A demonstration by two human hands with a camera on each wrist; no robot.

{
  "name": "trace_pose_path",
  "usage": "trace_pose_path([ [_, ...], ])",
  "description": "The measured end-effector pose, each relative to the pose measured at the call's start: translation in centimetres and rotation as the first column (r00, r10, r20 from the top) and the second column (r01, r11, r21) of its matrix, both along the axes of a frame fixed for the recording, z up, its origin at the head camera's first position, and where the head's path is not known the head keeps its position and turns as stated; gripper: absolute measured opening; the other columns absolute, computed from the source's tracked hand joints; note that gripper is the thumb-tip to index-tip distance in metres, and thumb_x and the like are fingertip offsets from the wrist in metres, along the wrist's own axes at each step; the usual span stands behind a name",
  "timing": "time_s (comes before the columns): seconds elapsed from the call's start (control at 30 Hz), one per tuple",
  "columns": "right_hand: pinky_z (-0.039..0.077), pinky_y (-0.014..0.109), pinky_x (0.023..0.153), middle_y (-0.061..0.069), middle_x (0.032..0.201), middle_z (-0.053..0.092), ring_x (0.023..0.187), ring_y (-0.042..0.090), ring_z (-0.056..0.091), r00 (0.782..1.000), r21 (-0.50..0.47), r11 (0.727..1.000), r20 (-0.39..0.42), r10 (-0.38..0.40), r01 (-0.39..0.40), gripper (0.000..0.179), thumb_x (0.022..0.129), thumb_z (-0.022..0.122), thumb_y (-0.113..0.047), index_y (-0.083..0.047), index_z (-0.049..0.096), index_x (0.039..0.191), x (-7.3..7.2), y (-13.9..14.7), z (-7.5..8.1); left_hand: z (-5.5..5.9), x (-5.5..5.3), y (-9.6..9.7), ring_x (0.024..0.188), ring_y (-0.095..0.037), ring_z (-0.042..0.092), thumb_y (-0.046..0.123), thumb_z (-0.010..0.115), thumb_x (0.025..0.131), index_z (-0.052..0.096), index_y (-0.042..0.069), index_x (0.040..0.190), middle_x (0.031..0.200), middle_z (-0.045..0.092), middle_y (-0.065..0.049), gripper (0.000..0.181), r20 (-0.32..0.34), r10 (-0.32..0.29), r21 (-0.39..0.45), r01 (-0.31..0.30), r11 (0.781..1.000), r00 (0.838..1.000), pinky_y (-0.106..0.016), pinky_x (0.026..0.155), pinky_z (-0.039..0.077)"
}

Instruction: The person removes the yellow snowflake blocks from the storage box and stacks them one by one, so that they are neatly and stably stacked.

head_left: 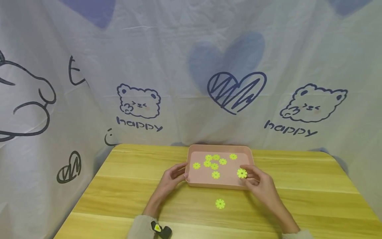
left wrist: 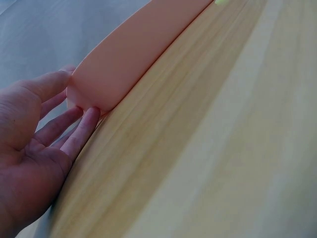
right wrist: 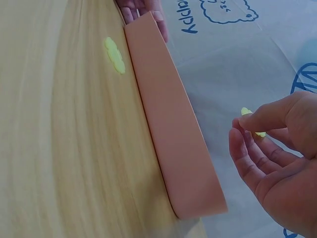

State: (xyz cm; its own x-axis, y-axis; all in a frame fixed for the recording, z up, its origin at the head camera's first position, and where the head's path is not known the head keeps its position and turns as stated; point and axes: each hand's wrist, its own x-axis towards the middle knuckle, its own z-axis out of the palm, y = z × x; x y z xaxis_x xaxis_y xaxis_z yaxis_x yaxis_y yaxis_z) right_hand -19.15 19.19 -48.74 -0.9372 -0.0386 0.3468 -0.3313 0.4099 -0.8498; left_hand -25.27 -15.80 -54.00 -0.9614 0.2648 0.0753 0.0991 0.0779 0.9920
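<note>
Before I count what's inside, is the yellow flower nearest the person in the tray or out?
Out: that yellow flower lies on the table, outside the tray.

Table point(head_left: 313, 186) is showing a yellow wood grain with lighter bands; its far corners are rounding off. Curtain point(head_left: 167, 49), white, is hanging behind it and along the left side. On the curtain: scribbled heart point(head_left: 237, 94) is overlapping a pale blue heart point(head_left: 228, 61); left bear point(head_left: 138, 103) and right bear point(head_left: 313, 104) are flanking these, "happy" running below each. Small heart point(head_left: 69, 167) is showing low at left, beneath a large outline drawing point(head_left: 24, 99). Purple patches point(head_left: 95, 11) are meeting the upper frame edge.
</note>
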Motion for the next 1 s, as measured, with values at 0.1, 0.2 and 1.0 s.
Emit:
trace_pose_path([
  [0.1, 0.06, 0.019, 0.076, 0.016, 0.118, 0.072, 0.09, 0.013, 0.067, 1.0, -0.012, 1.0, -0.014, 0.011, -0.011, 0.041, 0.084, 0.076, 0.013, 0.001, 0.069, 0.122, 0.2, -0.1, -0.1, -0.1, 0.0, 0.0, 0.138, -0.036, 0.05, 0.009, 0.069, 0.099, 0.055, 0.003, 0.146, 0.15, 0.053, -0.016, 0.049, 0.004, 0.0, 0.006, 0.0, 1.0, 1.0, -0.045, 0.113, 0.044],
  [0.2, 0.059, 0.019, 0.072, 0.013, 0.112, 0.073, 0.088, 0.014, 0.066, 0.998, 0.009, 1.0, -0.057, 0.018, -0.018, 0.04, 0.083, 0.079, 0.012, 0.0, 0.07, 0.12, 0.4, -0.1, -0.2, -0.3, 0.0, 0.0, 0.138, -0.035, 0.05, 0.009, 0.069, 0.099, 0.055, 0.003, 0.146, 0.15, 0.053, -0.016, 0.049, 0.007, 0.0, 0.01, 0.0, 1.0, 1.0, -0.045, 0.113, 0.044],
  [1.0, 0.06, 0.025, 0.062, 0.0, 0.092, 0.061, 0.081, 0.02, 0.06, 0.977, 0.082, 0.991, -0.173, 0.123, -0.11, 0.04, 0.079, 0.085, 0.006, -0.007, 0.073, 0.115, 1.2, -1.5, -0.5, 0.1, 0.1, 0.0, 0.139, -0.036, 0.05, 0.008, 0.069, 0.099, 0.055, 0.004, 0.146, 0.151, 0.053, -0.016, 0.048, 0.012, -0.003, 0.012, 0.002, 1.0, 1.0, -0.045, 0.113, 0.043],
])
